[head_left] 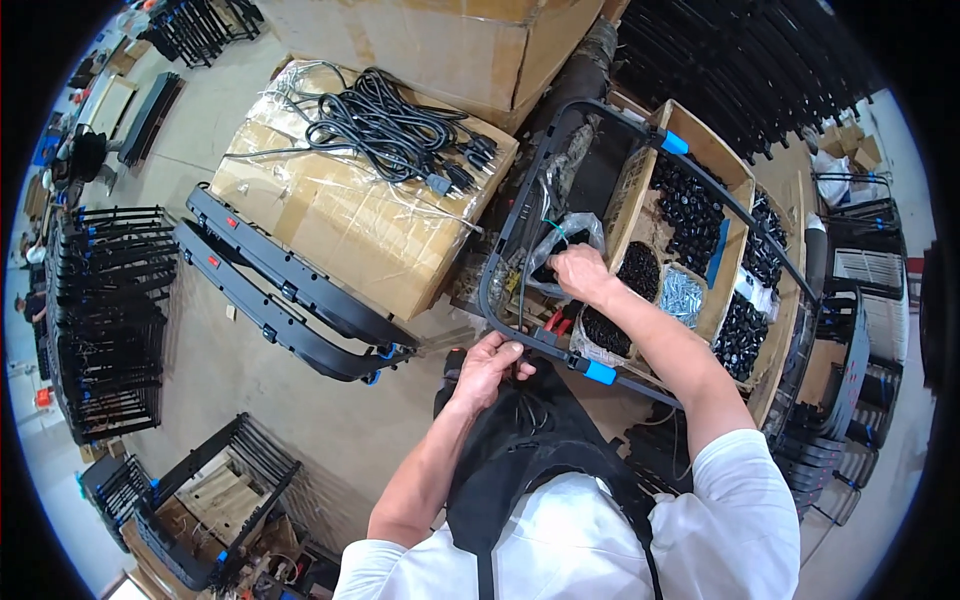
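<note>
A black tubular frame (493, 285) with blue sleeves lies tilted across the workbench in front of me. My left hand (482, 372) is at its near left corner, thumb and fingers closed against the edge; the small dark thing in them is hard to make out. Inside the frame, my right hand (580, 270) reaches into a clear plastic bag (583, 225) of small black parts, its fingertips hidden there. Red-handled pliers (558, 322) lie between the hands. To the right, bins hold black fasteners (637, 270), silver screws (681, 297) and black caps (690, 215).
A cardboard box (340, 215) at left carries a tangle of black power cords (385, 125). Two curved black rails (285, 290) lean against it. A bigger carton (410, 50) stands behind. Stacked black frames (110, 320) line the left, with more racks (850, 390) at right.
</note>
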